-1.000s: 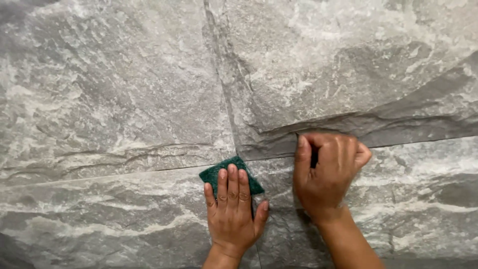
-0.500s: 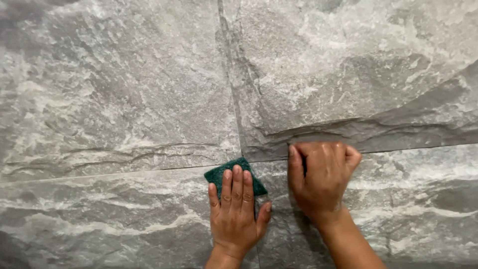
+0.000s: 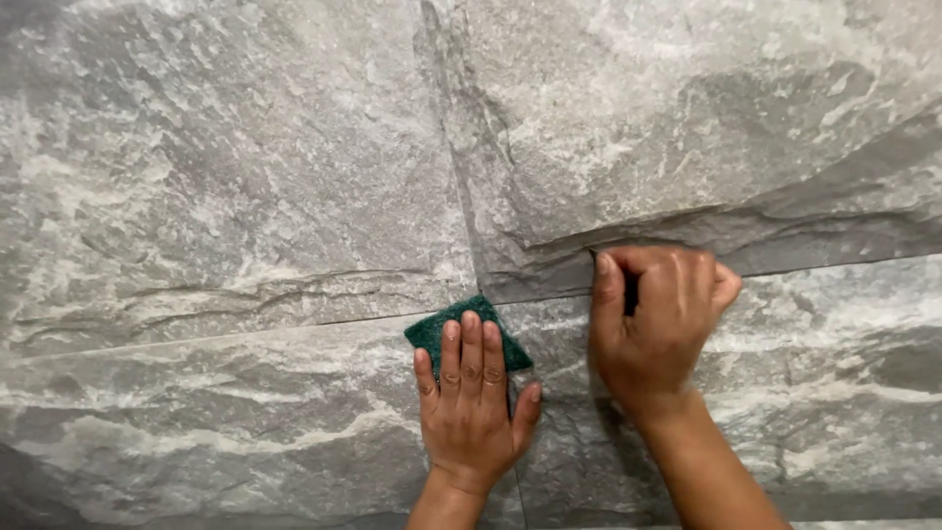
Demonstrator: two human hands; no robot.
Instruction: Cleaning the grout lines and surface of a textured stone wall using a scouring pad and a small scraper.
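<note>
Left hand (image 3: 469, 412) flat on green scouring pad (image 3: 442, 332), right hand (image 3: 655, 319) clenched on a dark tool (image 3: 630, 291) at the stone tile (image 3: 245, 186) ledge: the tool may slip and scratch the tile.

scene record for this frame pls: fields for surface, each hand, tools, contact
surface: grey stone-look tiles, rough relief, grout joints crossing near the middle
left hand: left hand flat, fingers spread, pressing a green scouring pad onto the tile
pad position: at the joint crossing, mostly covered by the fingers, its upper corner showing
right hand: right hand curled around a small dark tool at the horizontal joint
tool detail: mostly hidden by the fingers; kind cannot be told
contact: both hands against the tiles, hands apart from each other
</note>
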